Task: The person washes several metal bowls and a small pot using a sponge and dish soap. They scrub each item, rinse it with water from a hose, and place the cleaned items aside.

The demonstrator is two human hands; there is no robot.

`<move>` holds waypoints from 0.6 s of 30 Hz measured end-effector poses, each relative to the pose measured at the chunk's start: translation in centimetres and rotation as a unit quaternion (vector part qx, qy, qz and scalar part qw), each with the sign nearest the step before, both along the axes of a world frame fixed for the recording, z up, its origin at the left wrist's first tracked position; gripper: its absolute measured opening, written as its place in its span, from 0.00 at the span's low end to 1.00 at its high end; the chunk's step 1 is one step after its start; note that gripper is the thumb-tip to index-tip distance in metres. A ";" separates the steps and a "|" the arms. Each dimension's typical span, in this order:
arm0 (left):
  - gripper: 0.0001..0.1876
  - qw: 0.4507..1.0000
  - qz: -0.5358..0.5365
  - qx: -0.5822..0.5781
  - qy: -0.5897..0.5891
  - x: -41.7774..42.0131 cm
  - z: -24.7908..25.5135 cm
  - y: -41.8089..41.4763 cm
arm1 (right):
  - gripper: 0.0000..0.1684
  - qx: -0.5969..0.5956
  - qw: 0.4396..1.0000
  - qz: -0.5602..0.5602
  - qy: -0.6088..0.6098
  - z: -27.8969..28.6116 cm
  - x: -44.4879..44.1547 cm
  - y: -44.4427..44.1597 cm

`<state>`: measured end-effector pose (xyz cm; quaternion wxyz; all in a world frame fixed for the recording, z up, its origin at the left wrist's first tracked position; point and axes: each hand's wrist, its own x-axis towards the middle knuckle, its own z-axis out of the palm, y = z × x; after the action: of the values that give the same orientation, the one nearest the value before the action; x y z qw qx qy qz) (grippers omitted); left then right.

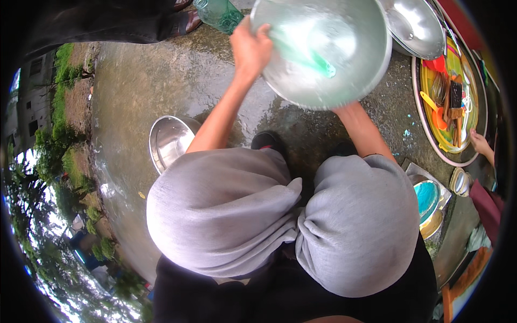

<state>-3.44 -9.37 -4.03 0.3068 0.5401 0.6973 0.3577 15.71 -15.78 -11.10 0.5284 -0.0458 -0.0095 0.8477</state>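
My left hand (251, 47) grips the left rim of a large metal bowl (347, 76), which is tilted and partly blurred. Inside the bowl shows a streak of green around a small green object (323, 64), too blurred to name surely. Behind the bowl's lower edge goes my right forearm; my right hand is hidden there, under or behind the bowl. A green translucent plastic bottle (218, 15) is just beyond my left hand. Below my left forearm, a smaller steel bowl (171, 139) rests tilted on the wet concrete floor.
Metal bowls (416, 28) stand at the upper right. A round tray (424, 87) holds spatulas, a whisk and brushes, with another person's hand (480, 143) at its edge. A container with turquoise contents (427, 198) is by my right knee. Another person's shoe (193, 21) is at the upper left.
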 end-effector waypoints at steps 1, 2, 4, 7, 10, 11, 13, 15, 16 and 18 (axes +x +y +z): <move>0.12 1.000 -0.013 -0.003 -0.007 -0.9 -0.1 -0.1 | 0.27 -0.006 1.000 -0.002 0.026 0.4 -0.4 -0.4; 0.13 1.000 -0.022 -0.003 -0.014 -2.1 -1.0 -0.4 | 0.28 -0.055 0.977 -0.043 -0.202 3.3 -0.2 -0.1; 0.13 0.995 -0.034 -0.057 -0.070 -1.3 -2.5 -1.2 | 0.31 -0.003 0.946 -0.116 -0.304 4.2 1.0 1.8; 0.18 0.935 -0.069 -0.178 -0.299 -0.4 -6.7 -2.7 | 0.33 0.161 0.821 -0.262 -0.482 4.1 -0.2 5.2; 0.19 0.759 -0.111 -0.243 -0.594 0.9 -9.1 -2.8 | 0.25 0.313 0.616 -0.378 -0.616 4.7 -1.1 5.1; 0.18 0.701 -0.126 -0.266 -0.650 1.0 -9.9 -3.0 | 0.23 0.370 0.528 -0.386 -0.659 4.4 -1.3 4.2; 0.17 0.587 -0.157 -0.320 -0.727 1.2 -11.2 -3.2 | 0.21 0.477 0.364 -0.374 -0.707 4.3 -1.5 1.6; 0.16 0.527 -0.188 -0.354 -0.750 0.4 -12.3 -3.6 | 0.21 0.575 0.268 -0.323 -0.702 4.6 -1.6 1.1; 0.16 0.504 -0.207 -0.371 -0.753 0.1 -12.8 -3.5 | 0.21 0.617 0.245 -0.304 -0.683 5.1 -1.7 1.9; 0.16 0.486 -0.217 -0.392 -0.751 -0.5 -13.7 -4.4 | 0.26 0.660 0.256 -0.271 -0.652 6.2 -1.8 4.4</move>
<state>-3.93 -13.74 -17.70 0.9616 0.0248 0.1314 0.2398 13.91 -11.42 -4.90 0.3891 -0.2187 -0.8941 0.0373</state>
